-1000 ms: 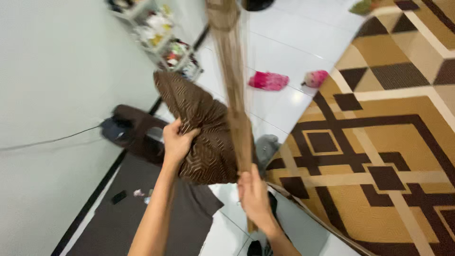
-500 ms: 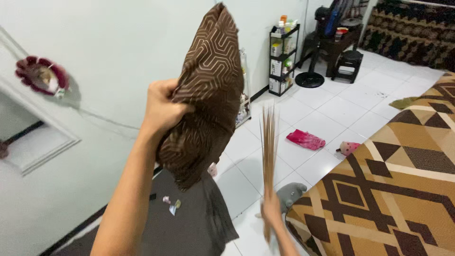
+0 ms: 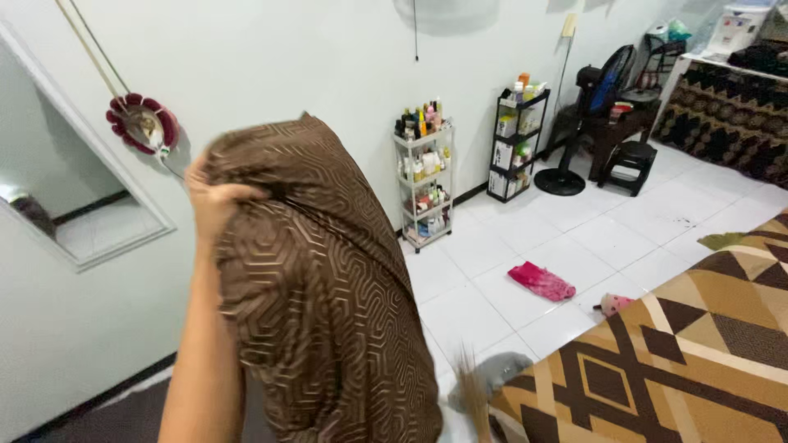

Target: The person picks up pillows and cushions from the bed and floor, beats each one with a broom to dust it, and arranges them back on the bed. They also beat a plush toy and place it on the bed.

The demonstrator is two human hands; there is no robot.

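My left hand (image 3: 212,201) grips the top corner of a brown pillow with a hexagon pattern (image 3: 328,303) and holds it up high in front of me. The pillow hangs down and fills the lower middle of the view. Just the tips of a bundle of thin broom sticks (image 3: 474,392) poke up at the bottom edge, right of the pillow. My right hand is hidden below the frame. A bed with a brown and tan geometric cover (image 3: 681,353) lies at the lower right.
A white tiled floor (image 3: 525,246) holds a pink cloth (image 3: 541,281), a small pink toy (image 3: 611,304) and a grey item (image 3: 502,369) by the bed. Two narrow shelf racks with bottles (image 3: 425,180) stand at the white wall, next to a floor fan (image 3: 591,107) and stool. A mirror (image 3: 57,205) hangs at left.
My left hand has lifted the pillow higher and closer to the camera. The stick bundle and my right hand dropped down, leaving only the stick tips in view. The view tilted up.
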